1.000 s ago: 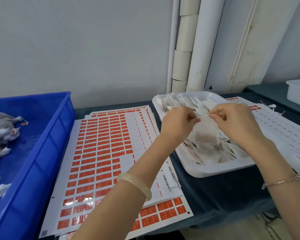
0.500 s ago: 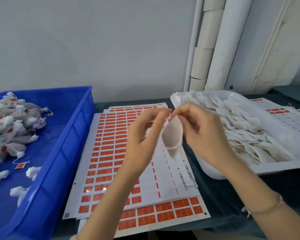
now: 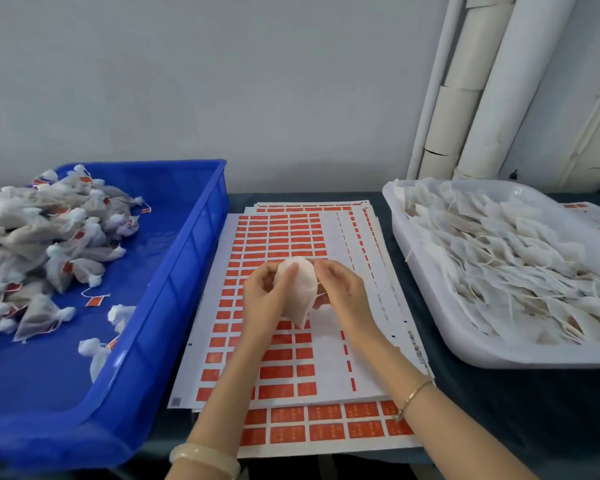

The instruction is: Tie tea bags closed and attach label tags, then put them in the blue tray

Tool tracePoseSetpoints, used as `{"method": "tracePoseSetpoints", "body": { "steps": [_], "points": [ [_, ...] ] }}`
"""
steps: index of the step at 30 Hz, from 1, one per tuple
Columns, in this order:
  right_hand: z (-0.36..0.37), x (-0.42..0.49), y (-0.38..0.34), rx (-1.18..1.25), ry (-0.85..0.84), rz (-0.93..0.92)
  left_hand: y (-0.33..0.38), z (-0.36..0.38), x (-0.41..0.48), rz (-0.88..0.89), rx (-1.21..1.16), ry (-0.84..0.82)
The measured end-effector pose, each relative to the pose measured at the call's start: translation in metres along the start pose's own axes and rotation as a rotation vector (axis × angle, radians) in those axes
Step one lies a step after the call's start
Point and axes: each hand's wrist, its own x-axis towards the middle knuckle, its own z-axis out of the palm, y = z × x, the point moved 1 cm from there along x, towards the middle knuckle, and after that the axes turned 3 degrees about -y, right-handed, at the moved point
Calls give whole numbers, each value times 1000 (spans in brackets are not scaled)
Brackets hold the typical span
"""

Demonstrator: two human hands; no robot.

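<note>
Fingers [image 3: 289, 271] of the left hand [image 3: 265, 299] curl round the left side of a tea bag [image 3: 300, 296], while the right hand [image 3: 343, 294] pinches its right edge. The bag hangs point-down between them, just above the stack of orange label sheets [image 3: 284, 237] in the middle of the scene. By the look of it the tying step is in hand: the mouth is not yet gathered, and no tag shows on the bag. Next the mouth needs drawing tight and knotting, then a label peeled from the sheet. To the left lies the blue tray [image 3: 201, 244] holding finished tagged bags [image 3: 39, 237]. To the right, the white tray [image 3: 426, 306] holds untied ones.
</note>
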Motion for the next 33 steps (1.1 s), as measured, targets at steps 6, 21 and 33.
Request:
{"method": "tracePoseSetpoints", "body": {
  "steps": [6,21,33],
  "points": [
    [-1,7,15,56,0,-21,-22,3,1,6,8,81],
    [-10,10,31,32,74,-27,-27,1,9,-1,-43,99],
    [-11,1,26,-59,-22,-157,-20,3,1,116,19,-43]
  ]
}}
